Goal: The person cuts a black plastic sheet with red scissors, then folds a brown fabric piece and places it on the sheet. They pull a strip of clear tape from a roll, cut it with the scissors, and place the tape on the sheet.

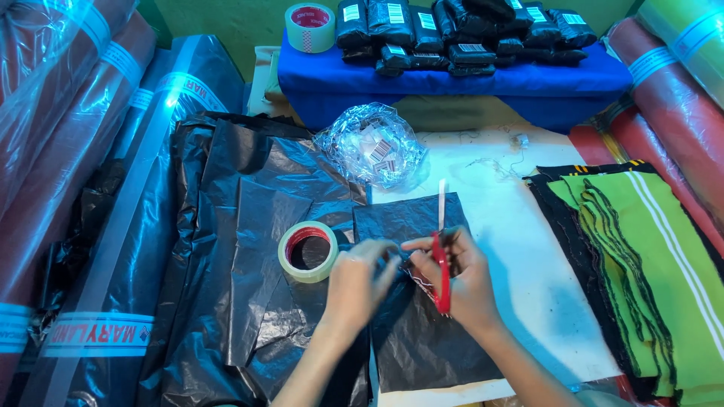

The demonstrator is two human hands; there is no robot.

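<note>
Fingers of left hand (360, 280) pinched on black plastic bag (422, 301), mid-table; what's under them hidden. Right hand (464, 280) closed on red-handled scissors (442, 256), blade pointing far. Tape roll (308, 251) just left. Far: clear bag of white labels (371, 147), black labelled packets (460, 34).

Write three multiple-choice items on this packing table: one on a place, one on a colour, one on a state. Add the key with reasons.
1. Where does the nearer tape roll lie?
A. on the black plastic sheets, beside the left hand
B. on the green cloth stack
C. inside the clear bag

2. What colour are the handles of the scissors?
A. blue
B. red
C. yellow

3. How is the right hand occupied?
A. empty, palm up
B. lifting a fabric bolt
C. holding the scissors, blades pointing away

Key: 1 A, it rests flat on the sheets; 2 B, red shows between the fingers; 3 C, the pale blades stick out past the hand.
</note>
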